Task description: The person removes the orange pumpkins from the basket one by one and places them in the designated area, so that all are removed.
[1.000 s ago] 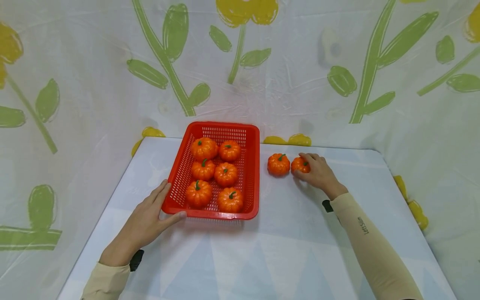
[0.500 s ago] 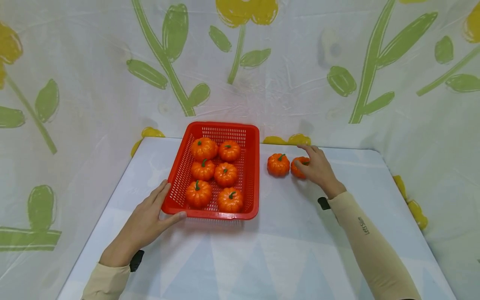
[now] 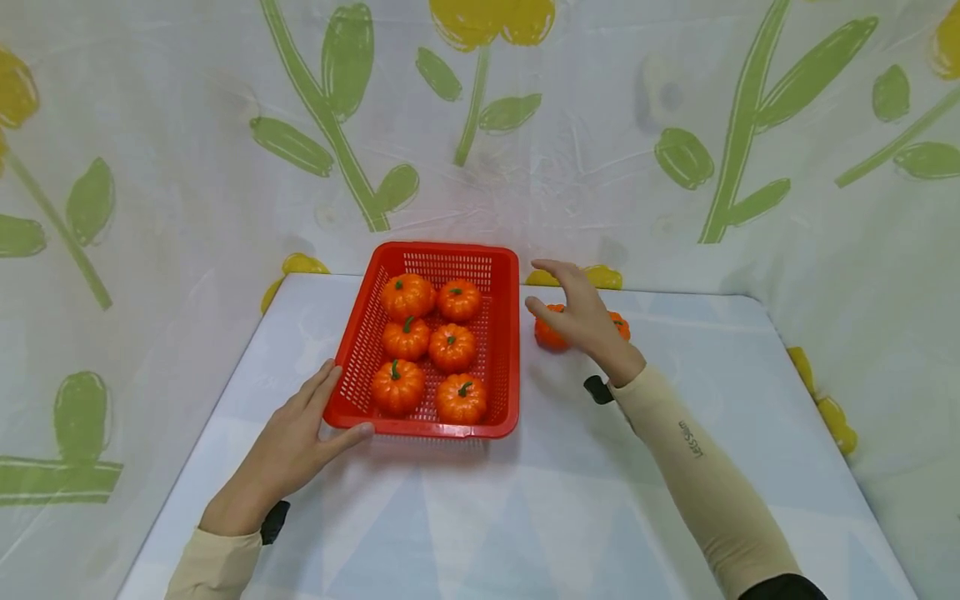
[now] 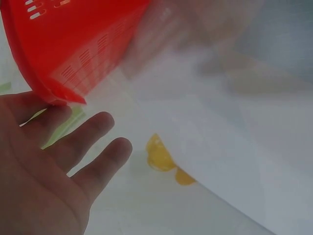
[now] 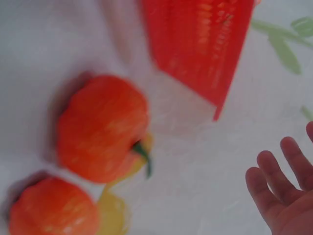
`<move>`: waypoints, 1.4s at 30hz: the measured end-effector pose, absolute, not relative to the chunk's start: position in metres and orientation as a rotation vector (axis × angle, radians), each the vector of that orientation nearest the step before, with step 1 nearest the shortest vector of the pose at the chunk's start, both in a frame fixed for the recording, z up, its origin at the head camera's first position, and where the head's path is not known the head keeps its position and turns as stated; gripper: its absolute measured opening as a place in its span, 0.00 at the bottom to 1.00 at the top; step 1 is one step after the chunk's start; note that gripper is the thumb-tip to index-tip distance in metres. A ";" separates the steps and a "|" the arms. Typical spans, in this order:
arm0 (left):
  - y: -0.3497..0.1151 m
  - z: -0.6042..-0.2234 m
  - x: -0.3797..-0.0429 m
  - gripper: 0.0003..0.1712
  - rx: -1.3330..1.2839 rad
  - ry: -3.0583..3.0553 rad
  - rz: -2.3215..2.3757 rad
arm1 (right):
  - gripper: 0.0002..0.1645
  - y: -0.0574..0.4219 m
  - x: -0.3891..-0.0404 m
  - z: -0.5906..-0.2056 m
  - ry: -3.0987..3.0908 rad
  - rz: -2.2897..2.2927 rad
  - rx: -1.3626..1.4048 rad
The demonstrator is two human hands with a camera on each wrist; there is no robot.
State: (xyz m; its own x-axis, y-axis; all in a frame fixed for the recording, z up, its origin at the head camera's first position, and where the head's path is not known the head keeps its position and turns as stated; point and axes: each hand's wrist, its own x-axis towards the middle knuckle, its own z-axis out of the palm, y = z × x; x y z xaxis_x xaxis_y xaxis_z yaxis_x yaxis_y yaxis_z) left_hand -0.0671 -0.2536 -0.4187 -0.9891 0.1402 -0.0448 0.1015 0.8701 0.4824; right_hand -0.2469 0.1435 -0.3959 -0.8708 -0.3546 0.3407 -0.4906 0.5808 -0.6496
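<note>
A red plastic basket (image 3: 444, 430) with slotted walls stands on the table, several small orange pumpkins (image 3: 452, 348) inside it. My left hand (image 3: 288, 437) rests at its near left corner, fingers extended along the side and thumb spread by the front rim. In the left wrist view, fingertips meet the basket's rim (image 4: 61, 95). To the right of the basket, my right hand (image 3: 588, 321) hovers with spread fingers and holds nothing. Behind it, one pumpkin (image 3: 550, 335) and another pumpkin (image 3: 621, 326) are partly hidden. The right wrist view shows both lying on the table, the nearer-basket pumpkin (image 5: 100, 129) with a green stem.
The pale table (image 3: 480, 517) has a light blue triangle pattern. A white curtain (image 3: 585, 192) printed with green leaves and yellow flowers surrounds its back and sides, close behind the basket.
My right hand has left the right-hand pumpkin, opening its fingers and moving left over the other pumpkin toward the basket. The left hand and the basket have stayed put.
</note>
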 end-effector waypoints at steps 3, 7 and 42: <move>-0.254 -0.419 -0.066 0.63 0.178 2.958 0.760 | 0.36 0.121 -0.247 -0.385 -2.637 1.178 0.779; -0.254 -0.420 -0.064 0.63 0.167 2.954 0.767 | 0.38 0.091 -0.247 -0.375 -2.640 1.191 0.860; -0.257 -0.425 -0.070 0.62 0.229 2.991 0.775 | 0.47 -0.046 -0.288 -0.407 -2.999 1.129 0.955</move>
